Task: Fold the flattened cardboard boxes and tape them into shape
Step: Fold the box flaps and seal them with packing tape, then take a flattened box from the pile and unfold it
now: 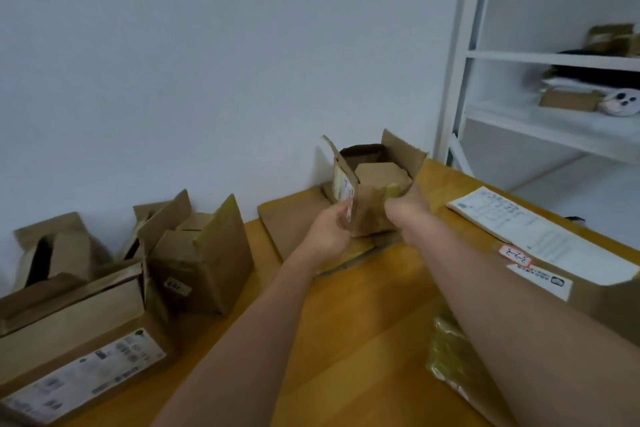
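Both hands on small cardboard box (372, 208) by the wall: left hand (329, 227) grip pinching its labelled flap (343, 180), right hand (407, 206) grip curled round its right side.

small tag (178, 286) on the upright box (204, 263) left of the wooden table (346, 322): "802" or similar, seen upside down; red-edged sticker (516, 255) at table's right: handwritten marks, unreadable; other labels blurred

left hand (330, 224): outstretched, fingers pinching | right hand (407, 206): outstretched, gripping

Brown cardboard box (372, 208) upright, flaps open (labelled).
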`<act>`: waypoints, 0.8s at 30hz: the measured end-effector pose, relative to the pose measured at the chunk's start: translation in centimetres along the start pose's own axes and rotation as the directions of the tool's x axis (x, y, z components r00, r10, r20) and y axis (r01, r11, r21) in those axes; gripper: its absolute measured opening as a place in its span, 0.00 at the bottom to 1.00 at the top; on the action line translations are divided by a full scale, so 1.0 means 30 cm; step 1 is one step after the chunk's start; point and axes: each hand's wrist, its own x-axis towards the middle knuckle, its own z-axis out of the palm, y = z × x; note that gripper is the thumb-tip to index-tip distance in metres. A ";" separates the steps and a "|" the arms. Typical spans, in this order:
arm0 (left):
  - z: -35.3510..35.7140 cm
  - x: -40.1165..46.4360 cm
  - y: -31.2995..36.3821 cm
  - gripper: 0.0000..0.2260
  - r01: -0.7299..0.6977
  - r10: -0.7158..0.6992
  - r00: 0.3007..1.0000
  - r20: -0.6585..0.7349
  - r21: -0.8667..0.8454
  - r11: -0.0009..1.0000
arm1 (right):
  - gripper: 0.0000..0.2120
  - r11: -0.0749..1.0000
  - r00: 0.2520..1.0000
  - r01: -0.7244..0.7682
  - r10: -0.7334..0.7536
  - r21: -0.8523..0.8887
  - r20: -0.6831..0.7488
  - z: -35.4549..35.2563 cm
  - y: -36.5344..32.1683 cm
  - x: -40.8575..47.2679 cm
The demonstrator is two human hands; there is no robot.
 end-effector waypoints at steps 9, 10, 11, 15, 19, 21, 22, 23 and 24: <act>-0.096 -0.090 -0.149 0.31 0.159 -0.120 0.979 -0.164 0.245 0.957 | 0.50 0.889 0.923 0.311 -0.367 -0.336 -0.118 0.092 0.004 -0.180; -0.105 -0.109 -0.162 0.31 0.183 -0.135 0.971 -0.197 0.245 0.952 | 0.46 0.828 0.880 0.397 -0.466 -0.396 -0.093 0.109 0.011 -0.214; -0.113 -0.131 -0.174 0.29 0.199 -0.142 0.963 -0.228 0.254 0.946 | 0.43 0.765 0.842 0.474 -0.538 -0.436 -0.028 0.130 0.023 -0.240; -0.124 -0.263 -0.235 0.25 0.191 -0.114 0.972 -0.204 0.411 0.891 | 0.46 0.604 0.784 0.618 -0.522 -0.504 0.336 0.229 0.116 -0.291; -0.129 -0.358 -0.315 0.29 0.192 -0.111 0.979 -0.172 0.582 0.791 | 0.43 0.531 0.773 0.634 -0.452 -0.563 0.445 0.309 0.207 -0.288; -0.140 -0.377 -0.354 0.29 0.200 -0.130 0.979 -0.157 0.617 0.761 | 0.37 0.527 0.785 0.618 -0.453 -0.584 0.422 0.338 0.230 -0.268; -0.145 -0.384 -0.368 0.30 0.200 -0.140 0.980 -0.145 0.622 0.757 | 0.35 0.517 0.790 0.610 -0.455 -0.600 0.411 0.349 0.238 -0.258; -0.149 -0.388 -0.381 0.30 0.202 -0.150 0.979 -0.136 0.620 0.758 | 0.33 0.502 0.794 0.603 -0.457 -0.620 0.402 0.358 0.243 -0.251; -0.151 -0.390 -0.391 0.30 0.207 -0.161 0.978 -0.130 0.613 0.762 | 0.31 0.485 0.798 0.594 -0.457 -0.641 0.394 0.364 0.245 -0.248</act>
